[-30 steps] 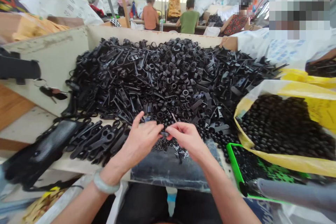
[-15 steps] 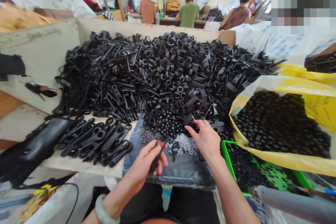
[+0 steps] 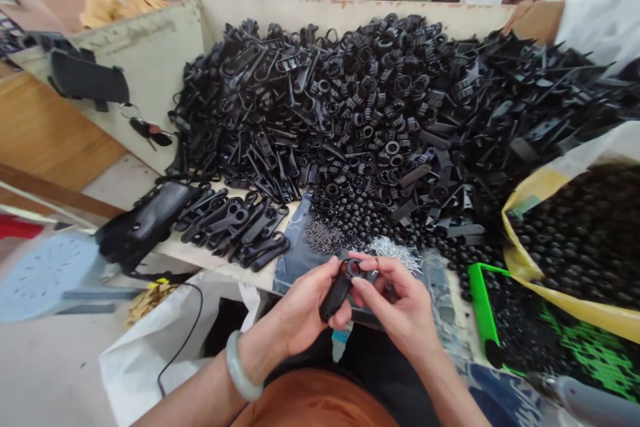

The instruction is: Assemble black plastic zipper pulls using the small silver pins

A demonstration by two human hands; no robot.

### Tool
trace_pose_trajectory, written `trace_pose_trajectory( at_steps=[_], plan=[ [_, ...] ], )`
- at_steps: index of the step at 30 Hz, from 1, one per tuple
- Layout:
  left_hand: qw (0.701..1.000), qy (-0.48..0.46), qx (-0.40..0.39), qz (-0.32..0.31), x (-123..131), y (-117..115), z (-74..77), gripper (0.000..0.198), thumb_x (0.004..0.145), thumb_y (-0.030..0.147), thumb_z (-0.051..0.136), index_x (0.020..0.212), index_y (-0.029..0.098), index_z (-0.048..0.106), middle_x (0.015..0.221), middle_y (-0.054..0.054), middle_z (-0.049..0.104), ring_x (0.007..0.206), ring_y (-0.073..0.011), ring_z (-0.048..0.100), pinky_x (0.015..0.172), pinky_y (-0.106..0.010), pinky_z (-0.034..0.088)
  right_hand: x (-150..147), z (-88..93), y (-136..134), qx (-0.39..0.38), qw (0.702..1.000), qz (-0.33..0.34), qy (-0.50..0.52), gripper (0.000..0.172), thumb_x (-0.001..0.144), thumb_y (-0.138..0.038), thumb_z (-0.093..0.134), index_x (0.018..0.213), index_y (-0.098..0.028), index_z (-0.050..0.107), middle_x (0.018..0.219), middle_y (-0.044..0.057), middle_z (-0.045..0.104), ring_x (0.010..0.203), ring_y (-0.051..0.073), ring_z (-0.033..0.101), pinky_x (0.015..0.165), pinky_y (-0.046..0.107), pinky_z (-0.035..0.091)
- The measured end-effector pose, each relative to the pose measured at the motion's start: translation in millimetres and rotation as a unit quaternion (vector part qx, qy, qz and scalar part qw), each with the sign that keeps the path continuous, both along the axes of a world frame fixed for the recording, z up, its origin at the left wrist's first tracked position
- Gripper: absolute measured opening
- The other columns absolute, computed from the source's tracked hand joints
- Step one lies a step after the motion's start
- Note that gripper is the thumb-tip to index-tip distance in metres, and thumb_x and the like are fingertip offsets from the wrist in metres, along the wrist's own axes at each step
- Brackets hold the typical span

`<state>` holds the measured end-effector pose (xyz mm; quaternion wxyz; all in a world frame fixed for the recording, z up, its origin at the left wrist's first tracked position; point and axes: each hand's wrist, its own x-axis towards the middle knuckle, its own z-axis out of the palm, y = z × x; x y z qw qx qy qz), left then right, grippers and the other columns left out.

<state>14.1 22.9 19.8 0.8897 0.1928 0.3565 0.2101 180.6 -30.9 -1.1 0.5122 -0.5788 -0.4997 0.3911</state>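
Observation:
My left hand (image 3: 313, 307), with a pale bangle (image 3: 241, 367) on its wrist, wraps its fingers round a black plastic handle part (image 3: 336, 295). The part tilts, and a ring shows at its upper end. My right hand (image 3: 400, 300) is closed at that ring end, thumb and fingertips pinching it. Whether a smaller piece sits between those fingertips is hidden. Just beyond my hands lie silver pins (image 3: 395, 253), small dark screws (image 3: 324, 237) and round black beads (image 3: 357, 220).
A big heap of black plastic parts (image 3: 370, 100) fills the wooden bin. Similar handle parts (image 3: 235, 223) lie in a row at left. At right are a yellow-edged bag (image 3: 515, 207) of black beads and a green tray (image 3: 483, 307). Keys (image 3: 150, 130) hang at left. People sit beyond.
My right hand has come from beside the pins to the part in my left hand, and no pin shows in its fingers. The view has tilted down and turned left.

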Motion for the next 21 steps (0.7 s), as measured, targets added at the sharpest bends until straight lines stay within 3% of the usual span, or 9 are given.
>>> trace_pose_trajectory(
  at_steps=[5, 10, 14, 18, 21],
  plan=[
    [0.995, 0.04, 0.086, 0.016, -7.2, -12.1, -1.8, 0.042, 0.095, 0.055, 0.06, 0.101, 0.014, 0.064, 0.064, 0.003, 0.054, 0.048, -0.0073, 0.044, 0.05, -0.02, 0.032, -4.6, -11.9, -3.0, 0.064, 0.987, 0.054, -0.137, 0.015, 0.094, -0.026, 0.071, 0.108, -0.025, 0.069, 0.128, 0.01, 0.076, 0.049, 0.008, 0.056, 0.05, 0.024, 0.052],
    [0.979, 0.082, 0.186, -0.023, -11.3, -18.4, -1.9, 0.038, 0.095, 0.051, 0.062, 0.112, 0.017, 0.06, 0.08, 0.003, 0.053, 0.051, -0.0044, 0.039, 0.049, -0.019, 0.028, -2.1, -8.8, -7.2, 0.071, 0.986, 0.075, -0.131, 0.013, 0.095, -0.025, 0.069, 0.108, -0.026, 0.07, 0.13, 0.01, 0.073, 0.051, 0.008, 0.054, 0.051, 0.024, 0.052],
    [0.945, 0.167, 0.271, -0.078, -16.0, -18.8, -0.5, 0.035, 0.1, 0.048, 0.051, 0.113, 0.017, 0.06, 0.078, 0.002, 0.053, 0.057, -0.0084, 0.044, 0.054, -0.022, 0.035, -5.7, -6.5, -11.1, 0.078, 0.988, 0.032, -0.129, 0.01, 0.094, -0.03, 0.069, 0.096, -0.023, 0.075, 0.102, 0.008, 0.072, 0.064, 0.013, 0.061, 0.056, 0.025, 0.053],
    [0.892, 0.228, 0.373, -0.11, -21.0, -19.3, -3.4, 0.028, 0.1, 0.033, 0.052, 0.124, 0.021, 0.061, 0.092, -0.002, 0.06, 0.08, -0.0138, 0.054, 0.072, -0.024, 0.043, -10.3, -8.1, -13.0, 0.013, 0.992, -0.025, -0.122, 0.013, 0.092, -0.034, 0.071, 0.095, -0.021, 0.074, 0.071, -0.001, 0.067, 0.05, 0.011, 0.052, 0.046, 0.022, 0.045],
    [0.914, 0.194, 0.336, -0.119, -22.4, -19.8, -8.8, 0.033, 0.096, 0.027, 0.056, 0.129, 0.022, 0.059, 0.09, 0.0, 0.057, 0.076, -0.0127, 0.05, 0.067, -0.023, 0.042, -9.8, -8.2, -15.0, 0.018, 0.989, -0.02, -0.145, 0.013, 0.092, -0.03, 0.072, 0.099, -0.023, 0.078, 0.071, -0.001, 0.07, 0.05, 0.011, 0.053, 0.049, 0.022, 0.046]
  ],
)
